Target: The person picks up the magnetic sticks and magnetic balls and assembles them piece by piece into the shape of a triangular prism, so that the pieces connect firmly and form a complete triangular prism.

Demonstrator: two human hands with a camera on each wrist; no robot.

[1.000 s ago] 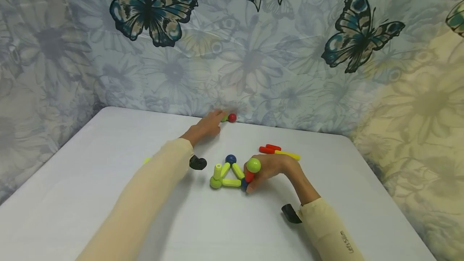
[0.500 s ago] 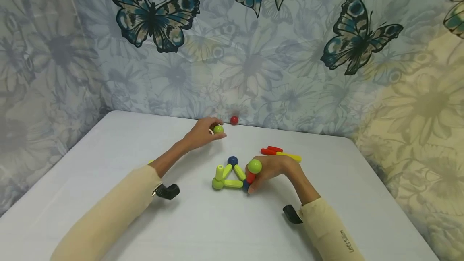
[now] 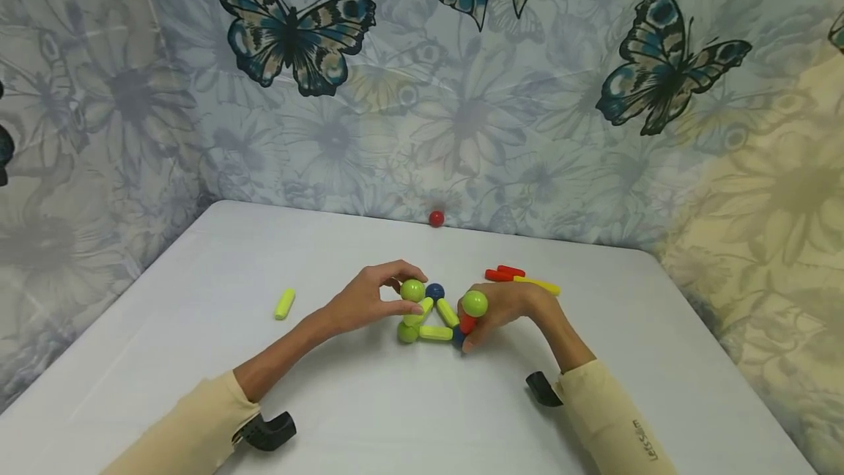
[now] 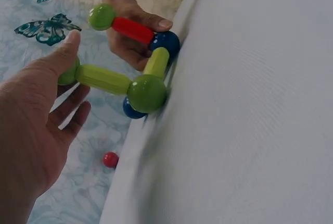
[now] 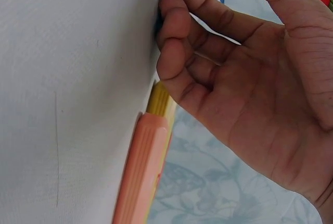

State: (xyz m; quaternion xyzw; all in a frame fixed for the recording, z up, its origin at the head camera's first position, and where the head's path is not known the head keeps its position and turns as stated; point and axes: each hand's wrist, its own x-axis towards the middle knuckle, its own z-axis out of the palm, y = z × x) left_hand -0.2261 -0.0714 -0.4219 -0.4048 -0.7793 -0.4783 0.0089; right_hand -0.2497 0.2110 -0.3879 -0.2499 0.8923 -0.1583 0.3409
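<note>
A triangle of lime-green rods [image 3: 436,333] lies on the white table, joined by a green ball [image 4: 147,94] and blue balls at its corners. My left hand [image 3: 369,299] pinches another green ball [image 3: 412,289] between thumb and fingers, right at the top end of the upright green rod [image 4: 104,78] on the left corner. At the right corner, my right hand [image 3: 504,306] grips the blue ball [image 4: 165,44] with thumb and fingertips. From that ball rises a red rod [image 4: 132,29], topped by a green ball [image 4: 101,16].
Beyond the right hand lie two red rods [image 3: 499,275] and a yellow rod [image 3: 537,285]. One loose lime rod [image 3: 285,303] is on the left of the table. A red ball [image 3: 437,219] sits at the back edge, against the butterfly-print cloth [image 3: 461,116].
My left hand took the green ball from beside the red ball at the back edge and brought it forward to the upright rod. The right hand stays at its corner.
</note>
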